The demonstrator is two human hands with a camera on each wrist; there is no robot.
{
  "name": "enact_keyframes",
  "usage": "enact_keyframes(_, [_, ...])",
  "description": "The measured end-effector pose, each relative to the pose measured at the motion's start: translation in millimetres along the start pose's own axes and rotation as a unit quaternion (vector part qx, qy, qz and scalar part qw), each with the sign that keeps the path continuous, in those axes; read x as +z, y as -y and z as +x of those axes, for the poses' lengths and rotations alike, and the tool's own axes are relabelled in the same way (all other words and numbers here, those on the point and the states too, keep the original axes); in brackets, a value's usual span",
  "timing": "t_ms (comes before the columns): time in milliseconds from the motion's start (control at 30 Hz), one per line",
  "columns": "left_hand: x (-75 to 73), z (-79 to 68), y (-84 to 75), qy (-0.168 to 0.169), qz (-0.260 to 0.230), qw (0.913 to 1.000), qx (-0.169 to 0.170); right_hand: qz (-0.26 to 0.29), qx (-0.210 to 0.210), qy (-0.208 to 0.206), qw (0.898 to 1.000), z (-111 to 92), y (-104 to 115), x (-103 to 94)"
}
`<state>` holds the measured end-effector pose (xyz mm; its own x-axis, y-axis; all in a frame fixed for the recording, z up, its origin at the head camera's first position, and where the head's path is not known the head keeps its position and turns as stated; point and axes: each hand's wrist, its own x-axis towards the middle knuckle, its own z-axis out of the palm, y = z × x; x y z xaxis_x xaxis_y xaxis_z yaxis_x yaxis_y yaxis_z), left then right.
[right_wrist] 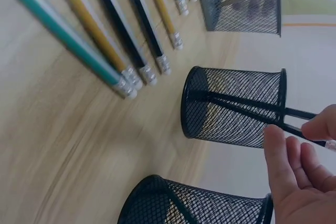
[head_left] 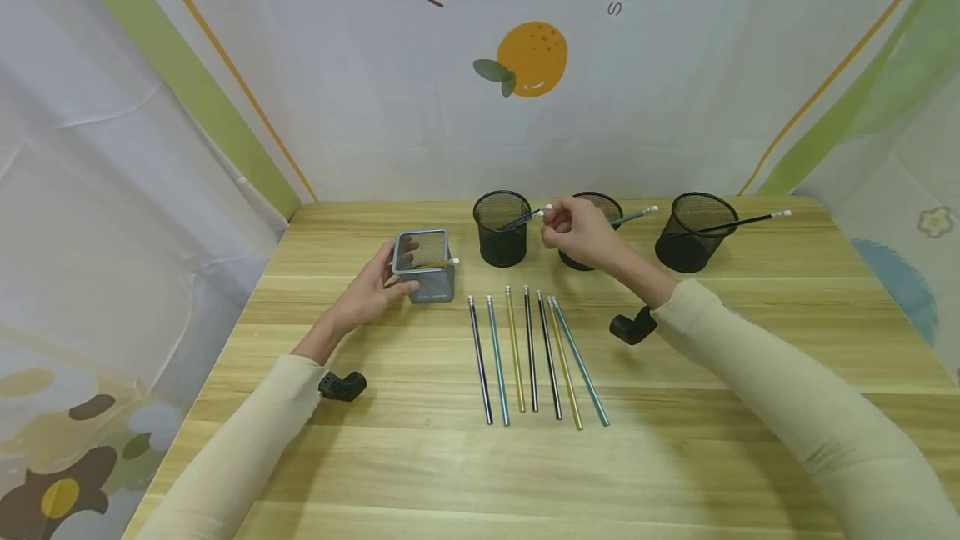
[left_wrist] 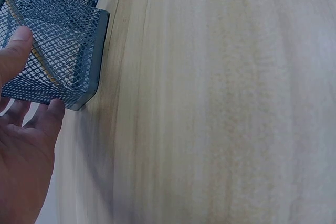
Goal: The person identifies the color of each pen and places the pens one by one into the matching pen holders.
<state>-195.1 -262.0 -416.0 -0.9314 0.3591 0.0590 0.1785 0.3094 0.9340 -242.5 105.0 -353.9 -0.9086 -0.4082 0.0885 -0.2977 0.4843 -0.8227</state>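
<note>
My left hand (head_left: 363,297) holds a grey square mesh pen holder (head_left: 432,283), thumb on one side and fingers on the other; a yellow pencil (left_wrist: 44,66) leans inside it. Beside the eraser ends of two dark pencils (right_wrist: 247,111) is my right hand (head_left: 585,232). These pencils lean in a round black mesh pen cup (head_left: 502,244). The right thumb and fingers stand slightly apart, with both erasers visible in the head view and no pencil plainly pinched. Several pencils (head_left: 531,348), dark, teal and yellow, lie in a loose row, erasers toward the cups.
Behind the right hand stands another black mesh cup (head_left: 576,260) with a green pencil (head_left: 636,215). Farther right, a tilted-looking black mesh cup (head_left: 686,248) holds a black pencil (head_left: 742,223). A patterned curtain (head_left: 375,107) hangs along the back edge of the wooden table (head_left: 450,482).
</note>
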Motion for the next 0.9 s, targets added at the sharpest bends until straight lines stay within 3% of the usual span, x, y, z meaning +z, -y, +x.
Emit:
enact_keyframes(367, [0.9, -0.3, -0.4, -0.001, 0.005, 1.0000, -0.001, 0.012, -0.020, 0.038, 0.999, -7.1, 7.7, -1.6])
enact_keyframes(633, [1.0, -0.7, -1.3, 0.000, 0.006, 1.0000, -0.001, -0.012, -0.039, 0.066, 0.997, -14.3, 9.9, -10.6])
enact_keyframes(900, [0.8, -0.5, -0.8, 0.000, 0.003, 1.0000, -0.001, 0.005, -0.033, 0.094, 0.995, -22.3, 7.4, -16.4])
